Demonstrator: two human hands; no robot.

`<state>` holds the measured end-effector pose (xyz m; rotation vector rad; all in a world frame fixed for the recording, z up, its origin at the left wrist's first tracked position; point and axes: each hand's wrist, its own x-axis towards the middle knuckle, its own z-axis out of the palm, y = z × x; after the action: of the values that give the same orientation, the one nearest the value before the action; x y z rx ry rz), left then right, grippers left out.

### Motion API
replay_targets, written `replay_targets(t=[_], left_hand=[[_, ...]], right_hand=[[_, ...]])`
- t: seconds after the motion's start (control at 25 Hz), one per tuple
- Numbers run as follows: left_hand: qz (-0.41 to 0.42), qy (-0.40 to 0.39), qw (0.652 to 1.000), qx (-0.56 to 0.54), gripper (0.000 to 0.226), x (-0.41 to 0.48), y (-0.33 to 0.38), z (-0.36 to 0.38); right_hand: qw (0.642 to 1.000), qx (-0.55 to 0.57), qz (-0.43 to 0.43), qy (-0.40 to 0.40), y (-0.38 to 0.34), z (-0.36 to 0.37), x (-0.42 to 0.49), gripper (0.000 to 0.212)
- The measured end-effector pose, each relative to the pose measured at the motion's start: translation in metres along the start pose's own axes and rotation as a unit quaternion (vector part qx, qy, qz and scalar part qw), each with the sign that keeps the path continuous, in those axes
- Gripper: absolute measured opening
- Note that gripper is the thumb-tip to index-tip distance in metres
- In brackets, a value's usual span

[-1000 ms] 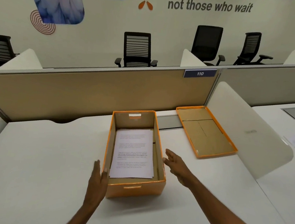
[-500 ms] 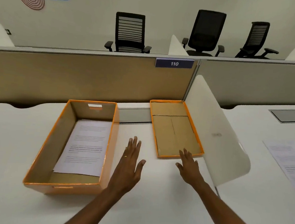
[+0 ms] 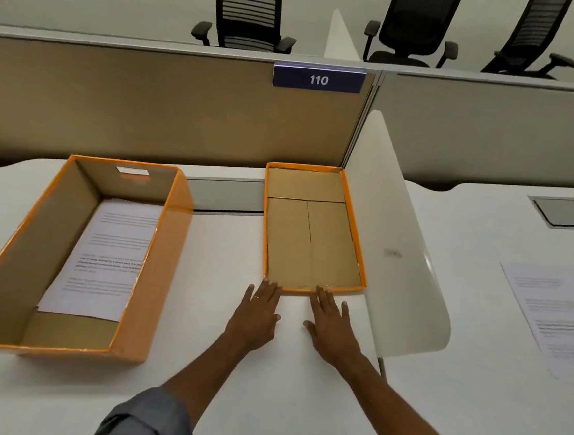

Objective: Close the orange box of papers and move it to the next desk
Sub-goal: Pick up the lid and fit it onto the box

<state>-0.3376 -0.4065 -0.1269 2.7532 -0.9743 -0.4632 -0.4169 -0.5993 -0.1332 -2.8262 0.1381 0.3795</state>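
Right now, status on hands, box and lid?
Left hand and right hand open, fingertips at lid near edge. Orange box open, papers inside. Nothing between lid and box.

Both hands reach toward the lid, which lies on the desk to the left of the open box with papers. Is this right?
Not quite. In the head view the lid lies to the right of the open box, not to the left, beside the white divider. The rest holds: the left hand and right hand both reach toward its near edge, and the papers are in the box.
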Motion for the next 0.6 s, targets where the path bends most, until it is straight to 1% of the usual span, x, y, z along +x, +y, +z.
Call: replay_targets(t=[0.08,0.12,0.2,0.24,0.28,0.32,0.36,0.4,0.44,0.48,0.52,0.6], left_hand=[[0.013,0.056,0.998,-0.033,0.054,-0.012,-0.008,0.01],[0.009,0.088,0.994,-0.066,0.046,-0.021,-0.012,0.015],[-0.03,0.14,0.977,-0.158,0.027,-0.043,-0.021,0.021],[-0.059,0.157,0.965,-0.201,0.022,-0.051,-0.026,0.022],[-0.089,0.164,0.954,-0.235,0.028,-0.056,-0.032,0.024],[-0.12,0.161,0.942,-0.268,0.044,-0.059,-0.035,0.022],[-0.155,0.145,0.927,-0.309,0.068,-0.058,-0.037,0.02],[-0.186,0.113,0.91,-0.353,0.091,-0.057,-0.038,0.018],[-0.199,0.079,0.899,-0.381,0.107,-0.054,-0.04,0.018],[-0.196,0.05,0.9,-0.387,0.115,-0.051,-0.04,0.017],[-0.191,0.037,0.905,-0.38,0.118,-0.05,-0.04,0.018],[-0.191,0.05,0.903,-0.382,0.112,-0.055,-0.039,0.017]], right_hand=[[0.999,0.013,-0.028,0.045,0.004,0.007,-0.01,0.057],[0.996,0.05,-0.031,0.066,0.007,0.008,-0.015,0.054],[0.979,0.164,0.006,0.119,0.016,0.005,-0.022,0.049],[0.967,0.214,0.039,0.134,0.021,0.003,-0.023,0.054],[0.956,0.25,0.072,0.138,0.027,0.002,-0.023,0.064],[0.949,0.272,0.099,0.123,0.033,0.003,-0.022,0.073],[0.945,0.289,0.12,0.098,0.037,0.003,-0.021,0.081],[0.94,0.303,0.137,0.068,0.037,0.004,-0.02,0.087],[0.936,0.316,0.147,0.044,0.035,0.003,-0.02,0.09],[0.932,0.328,0.149,0.031,0.031,0.002,-0.02,0.093],[0.929,0.342,0.14,0.025,0.026,-0.001,-0.021,0.094],[0.917,0.382,0.117,0.012,0.018,-0.012,-0.026,0.098]])
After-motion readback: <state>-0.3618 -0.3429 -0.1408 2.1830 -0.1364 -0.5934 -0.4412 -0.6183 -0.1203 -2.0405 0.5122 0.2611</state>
